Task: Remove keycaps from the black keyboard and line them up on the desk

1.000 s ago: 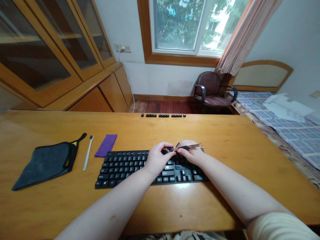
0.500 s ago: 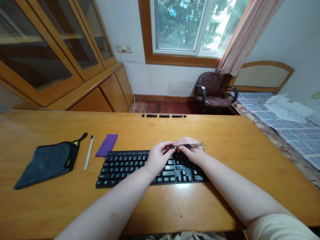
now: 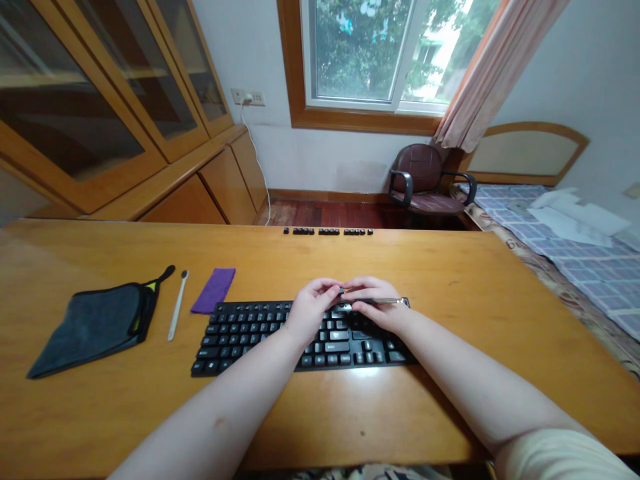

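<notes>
One long black plastic keyboard (image 3: 250, 333) lies on the glossy wooden desk (image 3: 310, 427). Above its far edge, toward one o'clock, the left hand (image 3: 309, 312) pinches a small black piece (image 3: 341, 292) between thumb and fingers; the right hand (image 3: 379, 293) grips a slim silvery-brown rod-like tool (image 3: 385, 301) likewise. From the keyboard, a dark-grey folded cloth (image 3: 97, 327) lies at nine o'clock, a white-handled brush (image 3: 178, 307) and flat purple cloth (image 3: 214, 291) toward ten. Farther, small black keycaps (image 3: 329, 232) line twelve o'clock; beyond stands a maroon armchair (image 3: 417, 167) at one.
</notes>
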Motion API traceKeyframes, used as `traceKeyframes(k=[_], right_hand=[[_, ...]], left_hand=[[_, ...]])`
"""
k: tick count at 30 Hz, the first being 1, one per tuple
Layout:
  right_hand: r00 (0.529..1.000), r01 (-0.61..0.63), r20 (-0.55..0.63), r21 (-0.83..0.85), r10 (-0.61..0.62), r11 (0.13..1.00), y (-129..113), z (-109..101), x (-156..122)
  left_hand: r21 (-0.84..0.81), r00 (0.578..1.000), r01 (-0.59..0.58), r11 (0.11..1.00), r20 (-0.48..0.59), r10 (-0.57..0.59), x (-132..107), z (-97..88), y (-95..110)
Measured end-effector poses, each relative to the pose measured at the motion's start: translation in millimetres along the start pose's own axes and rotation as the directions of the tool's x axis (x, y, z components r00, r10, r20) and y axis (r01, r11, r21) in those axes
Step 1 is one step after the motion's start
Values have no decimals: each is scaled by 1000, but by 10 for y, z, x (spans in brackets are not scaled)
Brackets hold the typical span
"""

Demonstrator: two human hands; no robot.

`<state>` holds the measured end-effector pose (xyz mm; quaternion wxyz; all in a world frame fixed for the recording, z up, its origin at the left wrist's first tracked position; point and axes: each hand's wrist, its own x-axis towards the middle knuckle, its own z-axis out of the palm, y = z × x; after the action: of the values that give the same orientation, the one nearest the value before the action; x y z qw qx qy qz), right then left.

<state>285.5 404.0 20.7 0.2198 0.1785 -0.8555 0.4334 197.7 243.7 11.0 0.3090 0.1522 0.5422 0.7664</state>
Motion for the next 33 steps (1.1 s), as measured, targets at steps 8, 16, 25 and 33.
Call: traceKeyframes(k=[8,16,25,33], right_hand=[[952,-91,-303,-165,37,982,-30,3,-13],[999,-46,-35,-257,38,965,38,8,11],[997,-25,-76,-253,6,967,55,60,-1],[927,-248,-361,-397,99,884,250,-337,37]], left_hand=[[-67,999,24,997,25,-23,-7,20,4],[40,996,3,999,85,-6,-14,11,-6],[-18,990,43,999,137,-40,-21,-2,-15],[-50,993,54,997,110,-48,-23,-3,-23]])
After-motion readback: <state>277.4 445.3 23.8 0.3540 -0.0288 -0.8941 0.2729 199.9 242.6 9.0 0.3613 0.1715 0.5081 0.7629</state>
